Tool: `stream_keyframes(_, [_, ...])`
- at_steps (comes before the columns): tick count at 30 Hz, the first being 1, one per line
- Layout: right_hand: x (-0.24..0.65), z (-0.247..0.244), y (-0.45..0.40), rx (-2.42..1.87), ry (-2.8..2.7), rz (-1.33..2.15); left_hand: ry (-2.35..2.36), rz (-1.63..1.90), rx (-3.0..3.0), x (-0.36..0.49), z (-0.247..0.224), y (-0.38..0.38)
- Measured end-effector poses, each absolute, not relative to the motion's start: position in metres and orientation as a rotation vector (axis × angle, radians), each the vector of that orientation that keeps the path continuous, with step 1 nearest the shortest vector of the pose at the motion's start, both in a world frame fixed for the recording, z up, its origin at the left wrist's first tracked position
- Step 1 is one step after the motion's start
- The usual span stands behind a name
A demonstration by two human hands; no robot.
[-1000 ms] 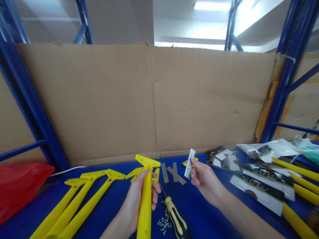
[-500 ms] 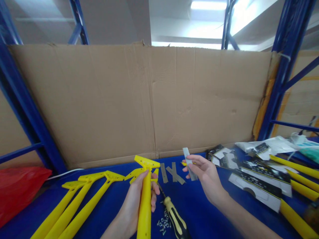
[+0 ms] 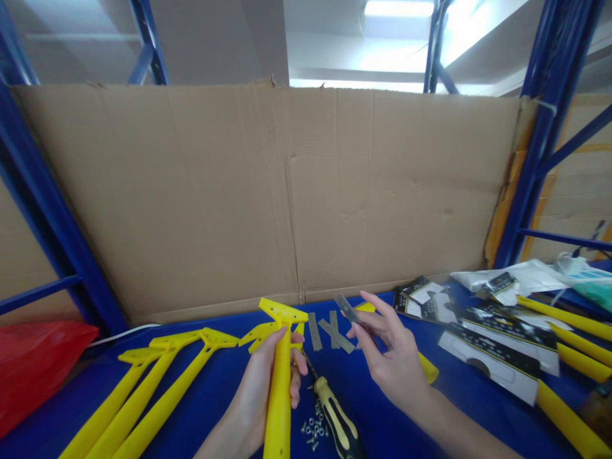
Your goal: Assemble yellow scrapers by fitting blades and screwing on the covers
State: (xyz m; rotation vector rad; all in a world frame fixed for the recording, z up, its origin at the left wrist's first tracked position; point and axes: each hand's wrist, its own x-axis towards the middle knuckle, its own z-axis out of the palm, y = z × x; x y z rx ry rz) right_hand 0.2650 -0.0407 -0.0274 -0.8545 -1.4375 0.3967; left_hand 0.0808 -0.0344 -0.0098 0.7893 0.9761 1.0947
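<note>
My left hand (image 3: 255,389) is wrapped round the handle of a yellow plastic scraper (image 3: 282,357), its wide flat head pointing up and away from me. In my right hand (image 3: 394,357), thumb and fingers pinch a thin grey metal blade (image 3: 346,308), tilted up to the left. More flat blades (image 3: 314,333) lie on the blue surface between the hands, two of them crossed. Below them rests a screwdriver (image 3: 337,417) with a cream and black handle, beside a small pile of screws and nuts (image 3: 313,430).
Several yellow scraper handles (image 3: 162,392) lie at the left near a red plastic bag (image 3: 41,363). Black and white printed cards (image 3: 492,370) and more yellow handles (image 3: 574,417) cover the right side. A cardboard wall (image 3: 215,204) stands behind, between blue metal posts (image 3: 535,146).
My right hand has turned and shifted slightly, tipping the blade leftward, nearer the scraper head. A yellow piece behind that hand shows more now. My left hand and the scraper stay nearly still.
</note>
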Motion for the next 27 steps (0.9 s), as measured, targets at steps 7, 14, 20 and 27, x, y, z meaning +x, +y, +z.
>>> stream_keyframes(7, [0.263, -0.014, -0.037, -0.827, -1.193, 0.765, 1.001, 1.103, 0.784, 0.083, -0.007, -0.034])
stream_keyframes(14, [0.27, 0.0, -0.036, -0.69, -0.755, 1.206, 0.992, 1.086, 0.784, 0.083, -0.007, -0.034])
stream_keyframes(20, [0.276, -0.001, -0.033, -0.636, -0.653, 1.313, 0.991, 1.081, 0.799, 0.082, -0.009, -0.034])
stream_keyframes(27, [0.277, -0.002, -0.033, -0.638, -0.665, 1.318, 0.987, 1.086, 0.797, 0.083, -0.007, -0.035])
